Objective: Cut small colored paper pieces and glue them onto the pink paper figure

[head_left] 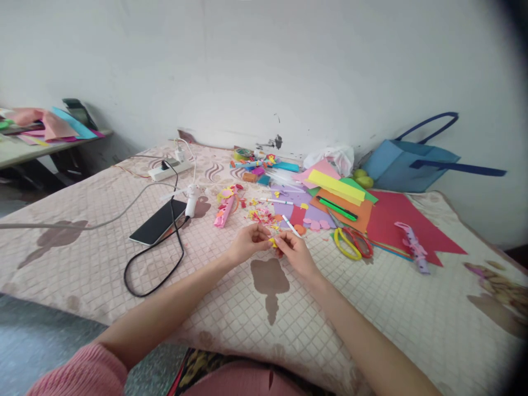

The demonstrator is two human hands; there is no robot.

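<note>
Near the middle of the table, my left hand (pixel 248 243) and my right hand (pixel 296 252) meet over a small yellow piece (pixel 273 242), pinched between the fingertips of both. Its exact shape is too small to tell. Just beyond the fingers lies a pile of red, yellow and pink paper scraps (pixel 264 216). A white stick or pen (pixel 291 225) rests close to my right fingers. Pink paper circles (pixel 317 224) lie on purple sheets (pixel 284 210). To the right are scissors with yellow handles (pixel 346 246) and scissors with red handles (pixel 363 243).
Left of my hands are a black tablet (pixel 159 223), a looping black cable (pixel 181 253) and a power strip (pixel 170 170). A decorated pink roll (pixel 224 210) stands nearer. Coloured paper (pixel 396 220), a purple roll (pixel 416 248) and a blue bag (pixel 406 165) are at right.
</note>
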